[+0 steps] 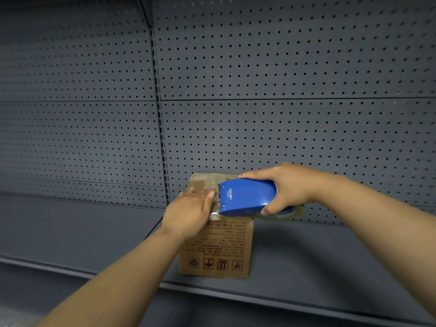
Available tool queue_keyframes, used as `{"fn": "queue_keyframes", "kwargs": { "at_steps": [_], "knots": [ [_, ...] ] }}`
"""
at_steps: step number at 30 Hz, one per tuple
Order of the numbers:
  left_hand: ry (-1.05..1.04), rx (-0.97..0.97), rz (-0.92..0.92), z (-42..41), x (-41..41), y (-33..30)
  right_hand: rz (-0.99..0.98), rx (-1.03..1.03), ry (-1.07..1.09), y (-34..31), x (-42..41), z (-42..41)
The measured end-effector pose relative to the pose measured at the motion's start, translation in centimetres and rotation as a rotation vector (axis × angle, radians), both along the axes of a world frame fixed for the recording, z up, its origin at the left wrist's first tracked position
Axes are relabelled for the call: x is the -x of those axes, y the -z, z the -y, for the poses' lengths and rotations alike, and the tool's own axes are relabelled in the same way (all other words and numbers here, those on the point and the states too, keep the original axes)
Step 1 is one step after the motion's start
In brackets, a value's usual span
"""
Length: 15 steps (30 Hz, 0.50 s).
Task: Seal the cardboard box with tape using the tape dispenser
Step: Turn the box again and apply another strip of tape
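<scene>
Grey shelf (pixel 94 234), one cardboard box (pixel 219 246), right hand (pixel 286 187) gripping one tape dispenser (pixel 245 198), left hand (pixel 191 212) flat, released

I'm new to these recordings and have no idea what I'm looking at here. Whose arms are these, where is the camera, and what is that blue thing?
There is no machine here. The single picture comes from a camera worn on a person's head, looking forward and down, so the two bare arms are the wearer's own. A cardboard box stands on a dark grey shelf backed by a pegboard wall. The right hand grips a blue tape dispenser resting on the box's top. The left hand lies flat on the top beside the dispenser's front edge, seemingly pressing tape down.
</scene>
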<state>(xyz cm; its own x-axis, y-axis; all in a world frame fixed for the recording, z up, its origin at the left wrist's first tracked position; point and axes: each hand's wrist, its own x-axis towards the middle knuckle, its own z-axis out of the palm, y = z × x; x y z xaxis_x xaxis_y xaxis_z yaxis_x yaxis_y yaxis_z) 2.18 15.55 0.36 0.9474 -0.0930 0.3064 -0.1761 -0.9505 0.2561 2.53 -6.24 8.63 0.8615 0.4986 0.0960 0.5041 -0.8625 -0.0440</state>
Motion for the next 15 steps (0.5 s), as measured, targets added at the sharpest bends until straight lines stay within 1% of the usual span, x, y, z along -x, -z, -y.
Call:
{"fn": "queue_keyframes", "kwargs": {
  "at_steps": [2, 4, 10, 15],
  "knots": [
    [-0.041, -0.068, 0.041, 0.1, 0.0, 0.4, -0.003, -0.001, -0.003, 0.2, -0.2, 0.1],
    [-0.052, -0.08, 0.07, 0.0, -0.4, 0.9, 0.003, 0.008, -0.013, 0.2, -0.3, 0.2],
    [-0.031, -0.048, 0.003, -0.9, -1.1, 1.3, -0.058, -0.017, -0.021, 0.2, -0.4, 1.0],
    [-0.006, -0.038, -0.034, -1.0, -1.1, 1.3, -0.112, -0.025, 0.015, 0.3, -0.2, 3.5]
  ]
}}
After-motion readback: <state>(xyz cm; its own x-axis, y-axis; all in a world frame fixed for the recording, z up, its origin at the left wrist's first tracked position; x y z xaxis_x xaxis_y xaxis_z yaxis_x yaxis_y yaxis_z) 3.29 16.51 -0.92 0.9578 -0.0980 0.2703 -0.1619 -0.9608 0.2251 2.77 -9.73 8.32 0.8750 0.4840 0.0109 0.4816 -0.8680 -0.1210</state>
